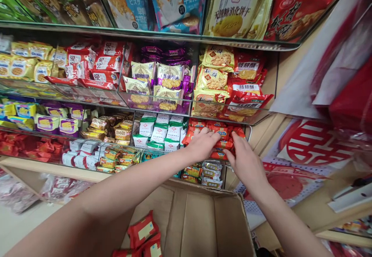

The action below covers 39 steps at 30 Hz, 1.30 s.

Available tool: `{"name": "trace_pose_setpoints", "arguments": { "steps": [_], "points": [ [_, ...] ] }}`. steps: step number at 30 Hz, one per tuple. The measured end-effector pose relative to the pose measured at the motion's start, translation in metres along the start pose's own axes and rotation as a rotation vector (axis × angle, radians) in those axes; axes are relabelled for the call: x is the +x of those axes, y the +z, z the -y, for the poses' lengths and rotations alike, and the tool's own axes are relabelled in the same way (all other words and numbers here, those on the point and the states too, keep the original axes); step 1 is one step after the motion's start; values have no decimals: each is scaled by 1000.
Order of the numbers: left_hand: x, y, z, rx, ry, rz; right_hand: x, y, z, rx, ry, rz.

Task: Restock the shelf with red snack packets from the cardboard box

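My left hand [202,144] lies over red snack packets [222,131] in a lower shelf compartment. Its fingers bend loosely across their tops, and I see no packet enclosed in them. At the right end of the same stack is my right hand [247,162], thumb apart from the fingers, touching the packets' side. The hands partly hide the stack. Below my arms an open cardboard box [200,222] holds a few red packets [144,232] with pale labels, near its left side.
Green-and-white packets [158,133] fill the neighbouring compartment on the left. Glass shelf edges [157,35] run above, with yellow walnut-cookie packets [213,79] between. Silver packets [212,173] sit just under my hands. Red-patterned wrapped goods [316,143] hang at the right.
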State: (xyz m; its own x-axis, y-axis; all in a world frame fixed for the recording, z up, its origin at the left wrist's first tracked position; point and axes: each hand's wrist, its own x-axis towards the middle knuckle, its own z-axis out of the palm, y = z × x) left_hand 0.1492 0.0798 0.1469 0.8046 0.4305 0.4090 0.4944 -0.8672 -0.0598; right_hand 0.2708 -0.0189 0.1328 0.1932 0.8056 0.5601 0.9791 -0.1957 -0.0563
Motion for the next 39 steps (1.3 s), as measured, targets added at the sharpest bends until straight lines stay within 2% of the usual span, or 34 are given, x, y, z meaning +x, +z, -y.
{"name": "trace_pose_setpoints", "arguments": {
  "steps": [3,5,9,13,17,21,24,27,32,35,37,39],
  "points": [
    [-3,-1,5,-25,69,-67,13,8,-1,30,-47,113],
    [-9,-3,11,-29,96,-101,19,12,-3,34,-44,137],
    [-27,-3,26,30,83,-109,25,12,-11,126,-63,37],
    [-36,3,38,75,192,-94,28,2,-17,265,-21,-123],
    [-37,5,45,58,174,-192,26,-7,-19,353,0,-109],
    [-53,0,45,72,141,-249,18,-13,-19,346,-14,-98],
    [-69,-3,39,105,92,-193,16,-14,-17,291,-4,-90],
    [-75,-4,30,139,79,-89,23,-7,-13,216,-21,-38],
    [-57,-7,19,168,19,-11,48,14,-5,101,-34,126],
    [-47,-10,15,174,-20,57,59,20,-4,36,-84,214],
    [-46,-13,12,173,-32,66,60,16,-5,36,-99,210],
    [-47,-15,6,175,30,52,58,10,-7,58,-97,144]
  ]
}}
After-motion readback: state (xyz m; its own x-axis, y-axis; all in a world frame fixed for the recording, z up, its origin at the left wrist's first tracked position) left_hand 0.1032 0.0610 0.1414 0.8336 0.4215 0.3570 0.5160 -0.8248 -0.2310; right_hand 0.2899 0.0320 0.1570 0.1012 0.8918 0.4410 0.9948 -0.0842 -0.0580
